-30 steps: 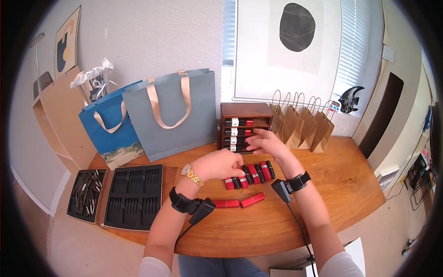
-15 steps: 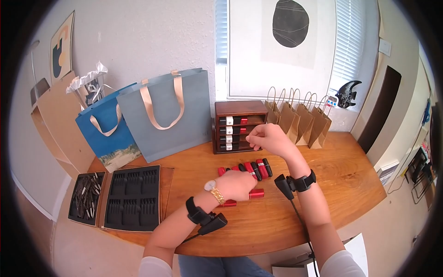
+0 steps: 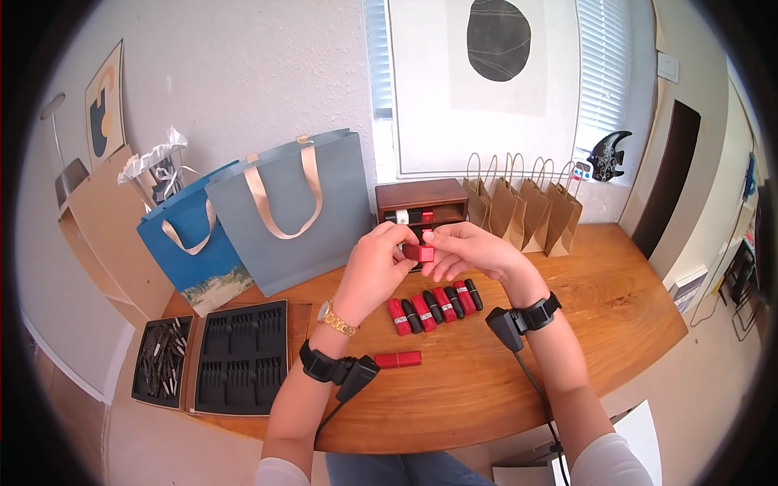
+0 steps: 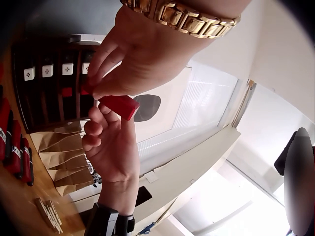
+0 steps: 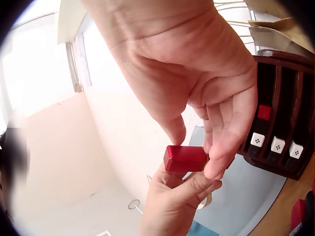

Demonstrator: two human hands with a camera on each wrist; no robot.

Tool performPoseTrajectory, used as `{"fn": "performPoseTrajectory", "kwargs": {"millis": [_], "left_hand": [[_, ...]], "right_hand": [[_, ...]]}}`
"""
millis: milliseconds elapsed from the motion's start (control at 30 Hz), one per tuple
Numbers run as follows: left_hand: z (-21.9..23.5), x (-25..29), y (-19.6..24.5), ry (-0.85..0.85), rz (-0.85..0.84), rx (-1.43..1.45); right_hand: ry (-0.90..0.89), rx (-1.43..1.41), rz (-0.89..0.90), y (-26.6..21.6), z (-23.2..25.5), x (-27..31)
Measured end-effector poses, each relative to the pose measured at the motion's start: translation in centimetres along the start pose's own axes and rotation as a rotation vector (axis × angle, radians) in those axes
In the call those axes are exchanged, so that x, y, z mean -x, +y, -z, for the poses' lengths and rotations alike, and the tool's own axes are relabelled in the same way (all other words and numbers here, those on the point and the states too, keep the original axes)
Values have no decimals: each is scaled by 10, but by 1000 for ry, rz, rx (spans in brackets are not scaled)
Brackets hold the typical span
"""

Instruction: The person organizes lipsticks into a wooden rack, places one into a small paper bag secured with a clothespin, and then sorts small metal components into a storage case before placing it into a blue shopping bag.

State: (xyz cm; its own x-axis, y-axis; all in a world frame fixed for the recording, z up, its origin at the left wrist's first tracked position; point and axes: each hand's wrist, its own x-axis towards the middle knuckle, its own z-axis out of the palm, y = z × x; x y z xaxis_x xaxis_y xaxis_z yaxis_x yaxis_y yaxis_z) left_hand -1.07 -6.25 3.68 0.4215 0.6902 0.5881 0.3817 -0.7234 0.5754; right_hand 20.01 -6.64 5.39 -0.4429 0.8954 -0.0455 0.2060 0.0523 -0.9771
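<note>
My left hand (image 3: 377, 263) pinches a red lipstick (image 3: 423, 253) between thumb and fingers, raised in front of the small wooden cabinet (image 3: 421, 194). My right hand (image 5: 197, 73) is around the lipstick's free end, thumb tip right at its edge, its other fingers loosely bent. Both hands hide most of the cabinet's lower shelves in the head view. Black, white and red lipsticks lie on those shelves, their white bands (image 4: 67, 69) showing in the left wrist view. On the table, a row of red and black lipsticks (image 3: 435, 304) sits below the hands, and another red lipstick (image 3: 397, 359) lies nearer me.
At the left stand a grey gift bag (image 3: 284, 202) and a blue gift bag (image 3: 190, 235). Several brown paper bags (image 3: 527, 206) line the back right. Nearer me on the left are a black slotted tray (image 3: 241, 356) and a box of thin dark sticks (image 3: 162, 360).
My left hand went down to the two loose red lipsticks, took one and raised it to my right hand. My right hand drew back from the cabinet's shelves.
</note>
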Motion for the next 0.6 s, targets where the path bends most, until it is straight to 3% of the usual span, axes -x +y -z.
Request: {"fn": "performPoseTrajectory", "kwargs": {"millis": [233, 333, 433, 500, 600], "left_hand": [[-13, 2, 0, 55, -125, -170], [-14, 3, -1, 67, -118, -121], [-10, 6, -11, 36, 8, -217], [-5, 7, -13, -142, 101, -338], [-6, 7, -10, -289, 149, -298]], "right_hand": [[-6, -212, 17, 13, 5, -9], [113, -149, -38, 14, 8, -8], [157, -25, -120, 27, 21, -17], [176, -12, -152, 36, 25, -22], [203, -9, -198, 45, 28, -28]]}}
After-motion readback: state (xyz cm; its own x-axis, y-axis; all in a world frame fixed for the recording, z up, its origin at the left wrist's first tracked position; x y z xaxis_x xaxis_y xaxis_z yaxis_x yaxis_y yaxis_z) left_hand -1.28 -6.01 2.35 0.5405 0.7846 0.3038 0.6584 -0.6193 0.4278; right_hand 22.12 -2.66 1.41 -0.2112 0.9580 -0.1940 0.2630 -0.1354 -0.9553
